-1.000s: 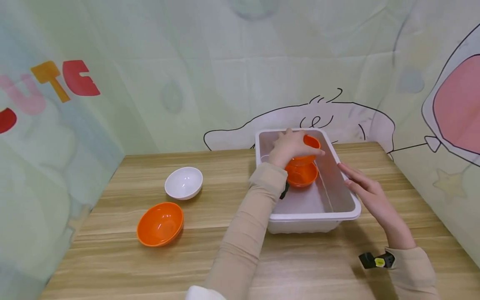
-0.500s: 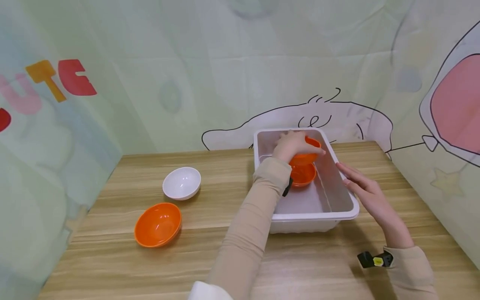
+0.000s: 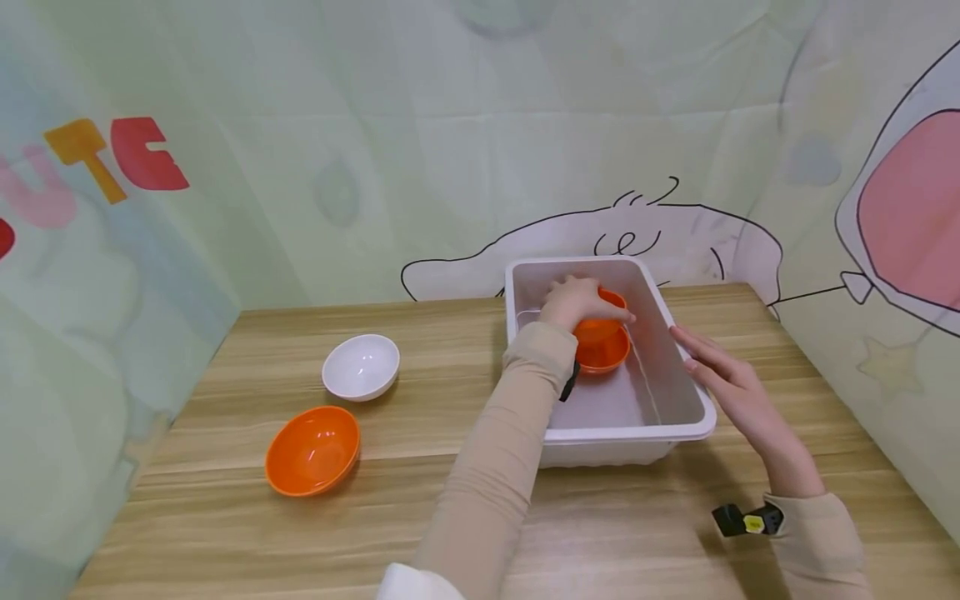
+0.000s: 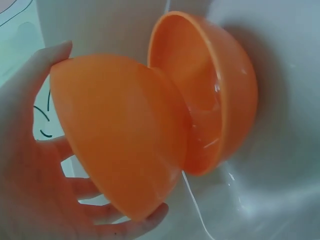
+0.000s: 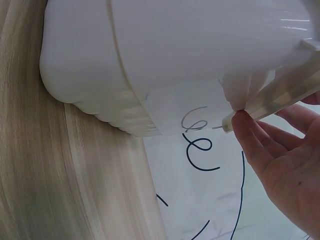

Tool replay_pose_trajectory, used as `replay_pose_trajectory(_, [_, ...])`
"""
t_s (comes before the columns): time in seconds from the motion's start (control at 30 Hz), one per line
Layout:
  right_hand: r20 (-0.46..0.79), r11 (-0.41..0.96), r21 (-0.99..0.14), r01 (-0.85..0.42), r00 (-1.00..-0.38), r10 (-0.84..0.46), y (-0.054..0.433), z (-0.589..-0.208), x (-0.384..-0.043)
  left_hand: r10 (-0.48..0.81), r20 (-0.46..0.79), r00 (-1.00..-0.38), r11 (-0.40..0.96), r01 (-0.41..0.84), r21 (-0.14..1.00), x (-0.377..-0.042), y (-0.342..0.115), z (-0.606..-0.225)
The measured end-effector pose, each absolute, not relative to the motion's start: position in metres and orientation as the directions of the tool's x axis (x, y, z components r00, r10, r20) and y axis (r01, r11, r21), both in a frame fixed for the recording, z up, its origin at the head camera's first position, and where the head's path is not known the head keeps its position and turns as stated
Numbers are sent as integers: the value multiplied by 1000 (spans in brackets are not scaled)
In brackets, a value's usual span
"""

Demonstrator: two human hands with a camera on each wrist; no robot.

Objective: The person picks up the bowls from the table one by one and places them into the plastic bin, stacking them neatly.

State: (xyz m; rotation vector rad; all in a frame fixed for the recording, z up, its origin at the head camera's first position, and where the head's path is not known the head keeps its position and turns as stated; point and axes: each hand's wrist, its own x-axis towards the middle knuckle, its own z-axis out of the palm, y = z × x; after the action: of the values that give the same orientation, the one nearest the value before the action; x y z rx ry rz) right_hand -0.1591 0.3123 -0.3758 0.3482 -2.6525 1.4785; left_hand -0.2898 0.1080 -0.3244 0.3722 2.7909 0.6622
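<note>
Inside a pale plastic bin (image 3: 630, 433), my left hand (image 3: 573, 304) grips an orange bowl (image 4: 115, 130) by its rim, thumb on one side and fingers on the other. The held bowl is tilted, and its base overlaps the mouth of a second orange bowl (image 4: 235, 85) on the bin floor. Whether the two bowls touch, I cannot tell. At the bin's right side, my right hand (image 3: 738, 387) touches the rim with its fingers fairly straight; in the right wrist view the fingertips (image 5: 242, 120) meet the rim's edge from outside.
To the left on the wooden table (image 3: 450, 375) stand a white bowl (image 3: 362, 367) and, nearer, another orange bowl (image 3: 313, 450). A printed cloth (image 3: 337, 150) hangs behind the table and at its sides, close to the bin's far end.
My left hand has lowered the held orange bowl slightly and shifted it left, closer to the bowl beneath. My right hand stays at the bin's rim. The head view has drifted slightly.
</note>
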Motion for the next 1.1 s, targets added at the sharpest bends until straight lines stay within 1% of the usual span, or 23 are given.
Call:
replay_pose_trajectory(0.73, [166,473,-851,-226,-972,-165,312,-376,-159,281,-184,-942,882,179,436,-289,112,-332])
replay_pose_trajectory(0.9, [180,495,-835,-239,-970,-164,313,-376,-160,285,-185,-940,892,190,409,-289,113,-335])
replay_pose_trajectory(1.1, [193,525,-814,-249,-968,-160,314,-376,-160,318,-195,-928,879,211,428,-288,115,-336])
